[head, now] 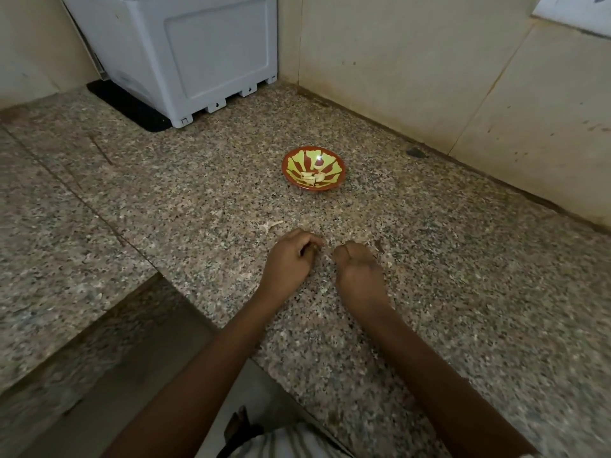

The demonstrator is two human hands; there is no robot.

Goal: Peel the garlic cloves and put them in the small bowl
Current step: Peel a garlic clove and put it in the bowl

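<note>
A small red bowl (313, 169) with a green and yellow pattern stands on the speckled granite counter (198, 200). Several pale peeled garlic cloves (312, 177) lie in its bottom. My left hand (291, 256) rests on the counter in front of the bowl, its fingers curled; whether they hold a clove is hidden. My right hand (358, 266) lies beside it, curled into a loose fist, with nothing visible in it. A pale scrap of garlic skin (272, 225) lies just beyond my left hand. Small skin flakes dot the counter around both hands.
A grey plastic appliance (185, 54) stands on a black mat (129, 107) at the back left. Beige tiled walls (429, 77) close the corner behind and to the right of the bowl. The counter steps down at the front left edge (185, 292).
</note>
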